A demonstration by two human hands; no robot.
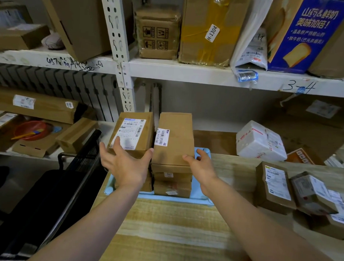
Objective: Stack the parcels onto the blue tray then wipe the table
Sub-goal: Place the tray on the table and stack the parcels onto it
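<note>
Two stacks of brown cardboard parcels stand side by side on the blue tray at the far side of the wooden table. The left top parcel carries a large white label, and the right top parcel carries a small one. My left hand is spread, with fingers and thumb touching the near edge of the left top parcel. My right hand rests with straight fingers against the right side of the right stack. More parcels lie on the table at the right.
A white foam box sits behind the table at the right. Metal shelves full of boxes rise right behind the tray. A black folded frame leans at the table's left edge.
</note>
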